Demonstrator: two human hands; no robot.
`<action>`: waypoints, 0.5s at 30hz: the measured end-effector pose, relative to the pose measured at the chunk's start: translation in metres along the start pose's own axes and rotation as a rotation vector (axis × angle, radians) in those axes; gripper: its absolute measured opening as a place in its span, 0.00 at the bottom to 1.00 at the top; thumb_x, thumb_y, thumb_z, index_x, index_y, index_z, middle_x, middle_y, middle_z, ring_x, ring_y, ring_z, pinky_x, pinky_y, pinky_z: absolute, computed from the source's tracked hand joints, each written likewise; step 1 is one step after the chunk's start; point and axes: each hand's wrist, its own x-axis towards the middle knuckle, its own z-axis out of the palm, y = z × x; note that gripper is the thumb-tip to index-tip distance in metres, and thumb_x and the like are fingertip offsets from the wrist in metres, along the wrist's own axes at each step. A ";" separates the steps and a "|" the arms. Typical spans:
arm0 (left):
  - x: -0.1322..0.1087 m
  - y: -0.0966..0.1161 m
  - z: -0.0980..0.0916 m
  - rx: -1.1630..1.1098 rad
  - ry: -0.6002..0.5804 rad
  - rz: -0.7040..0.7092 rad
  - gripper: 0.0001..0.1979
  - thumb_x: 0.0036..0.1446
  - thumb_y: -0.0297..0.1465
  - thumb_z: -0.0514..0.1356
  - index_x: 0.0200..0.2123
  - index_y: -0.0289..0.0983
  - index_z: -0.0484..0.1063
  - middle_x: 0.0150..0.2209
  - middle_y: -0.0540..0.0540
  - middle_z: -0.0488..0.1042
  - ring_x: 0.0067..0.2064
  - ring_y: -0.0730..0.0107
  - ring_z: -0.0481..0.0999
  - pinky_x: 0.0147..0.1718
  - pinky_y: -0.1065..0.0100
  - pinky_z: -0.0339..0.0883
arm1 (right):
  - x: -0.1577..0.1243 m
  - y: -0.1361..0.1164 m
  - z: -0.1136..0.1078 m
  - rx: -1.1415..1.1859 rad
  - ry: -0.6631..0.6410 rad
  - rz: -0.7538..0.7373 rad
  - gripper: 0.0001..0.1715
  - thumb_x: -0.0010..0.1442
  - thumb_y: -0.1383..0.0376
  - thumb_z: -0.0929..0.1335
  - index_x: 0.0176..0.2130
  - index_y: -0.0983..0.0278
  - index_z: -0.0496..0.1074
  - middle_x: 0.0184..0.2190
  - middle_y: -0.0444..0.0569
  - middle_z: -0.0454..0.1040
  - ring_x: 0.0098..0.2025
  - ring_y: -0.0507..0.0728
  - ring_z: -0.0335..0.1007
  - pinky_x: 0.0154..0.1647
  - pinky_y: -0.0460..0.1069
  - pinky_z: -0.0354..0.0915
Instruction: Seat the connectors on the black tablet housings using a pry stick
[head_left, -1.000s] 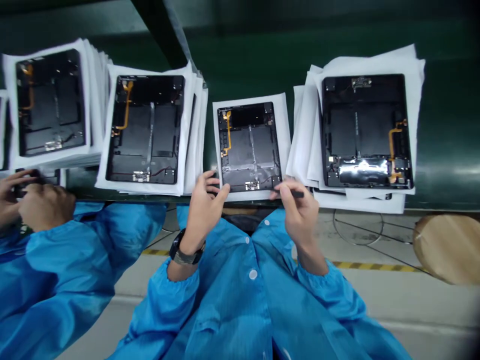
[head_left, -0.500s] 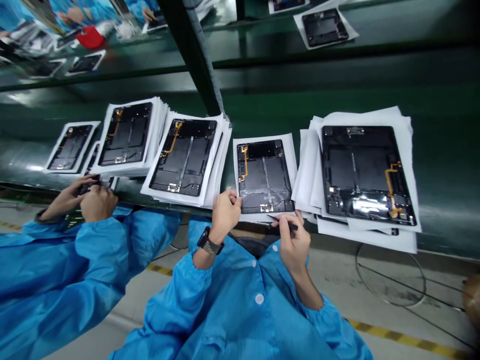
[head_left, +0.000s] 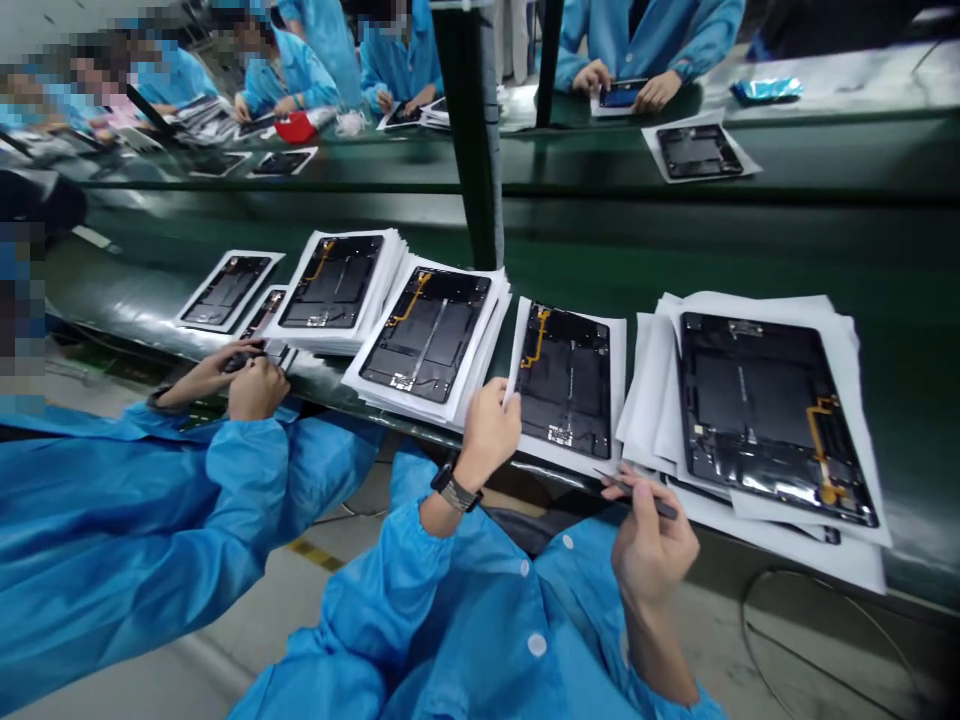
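Observation:
An opened tablet (head_left: 566, 380), black inside with an orange flex cable at upper left, lies on a white paper sheet (head_left: 618, 360) at the table's front edge. My left hand (head_left: 491, 428) is closed at the tablet's lower left edge, thumb and fingers pinching there. Dark pointed tweezers (head_left: 664, 508) are held in my right hand (head_left: 654, 545), whose fingers are closed round them. Their tip lies just below the tablet's lower right corner, apart from the inside parts.
Paper-interleaved tablet stacks stand to the left (head_left: 427, 335) and right (head_left: 750, 400). A co-worker's hands (head_left: 255, 385) work at far left. A dark green post (head_left: 476, 140) rises behind the stacks. More people sit across the green line, near another tablet (head_left: 697, 150).
The view has tilted up and shifted left, bringing people across the line into sight. My right hand and the tweezers have moved right, away from the tablet's bottom edge. My left hand stays at its edge.

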 end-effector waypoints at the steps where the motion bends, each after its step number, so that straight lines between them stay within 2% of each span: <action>1: 0.007 0.005 -0.016 -0.002 0.001 0.022 0.06 0.65 0.26 0.58 0.40 0.38 0.75 0.35 0.45 0.81 0.38 0.64 0.81 0.40 0.68 0.68 | -0.004 -0.004 0.008 0.041 0.024 0.000 0.11 0.66 0.58 0.73 0.38 0.64 0.78 0.27 0.46 0.79 0.39 0.59 0.80 0.53 0.60 0.73; 5: 0.045 0.032 -0.082 0.008 -0.029 0.100 0.06 0.61 0.24 0.61 0.32 0.36 0.76 0.30 0.47 0.78 0.37 0.64 0.78 0.41 0.67 0.67 | -0.017 -0.017 0.034 0.116 0.102 -0.013 0.11 0.63 0.59 0.75 0.38 0.65 0.77 0.28 0.44 0.78 0.29 0.54 0.76 0.46 0.57 0.74; 9: 0.083 0.050 -0.150 -0.020 -0.094 0.130 0.05 0.59 0.23 0.63 0.30 0.33 0.79 0.28 0.48 0.77 0.32 0.67 0.75 0.38 0.68 0.67 | -0.025 -0.018 0.043 0.056 -0.016 0.078 0.12 0.64 0.57 0.74 0.38 0.65 0.77 0.25 0.44 0.77 0.29 0.56 0.77 0.46 0.56 0.73; 12: 0.096 0.036 -0.204 -0.101 -0.093 0.181 0.05 0.57 0.25 0.64 0.34 0.31 0.81 0.30 0.48 0.78 0.31 0.69 0.74 0.38 0.68 0.68 | -0.029 -0.015 0.043 0.022 -0.112 0.159 0.13 0.65 0.56 0.74 0.39 0.64 0.77 0.25 0.45 0.78 0.32 0.57 0.78 0.47 0.56 0.72; 15: 0.097 -0.004 -0.243 -0.180 0.038 0.076 0.07 0.53 0.29 0.68 0.35 0.32 0.81 0.30 0.47 0.79 0.31 0.68 0.75 0.37 0.68 0.68 | -0.030 -0.012 0.043 0.004 -0.124 0.199 0.15 0.65 0.53 0.74 0.40 0.63 0.77 0.25 0.44 0.78 0.33 0.57 0.78 0.48 0.56 0.72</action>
